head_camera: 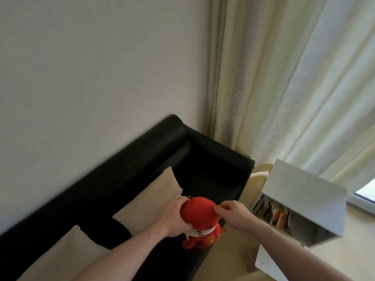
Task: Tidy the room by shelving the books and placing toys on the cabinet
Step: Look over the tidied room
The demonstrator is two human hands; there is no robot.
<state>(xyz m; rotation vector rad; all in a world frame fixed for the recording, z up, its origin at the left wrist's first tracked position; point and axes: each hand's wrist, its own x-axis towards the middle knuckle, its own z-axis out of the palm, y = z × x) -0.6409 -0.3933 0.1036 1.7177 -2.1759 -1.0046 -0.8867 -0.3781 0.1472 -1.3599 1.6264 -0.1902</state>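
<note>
A red plush toy with a white muzzle and gold embroidery is held above the seat of a black sofa. My left hand grips the left side of its head. My right hand pinches the toy's ear on the right side between thumb and fingers. A white cabinet stands to the right of the sofa, its top bare, with several books in its open shelf below.
Two beige cushions lean on the sofa back at the left. Cream curtains hang behind the cabinet and sofa arm. A plain white wall fills the upper left. Beige floor shows at the lower right.
</note>
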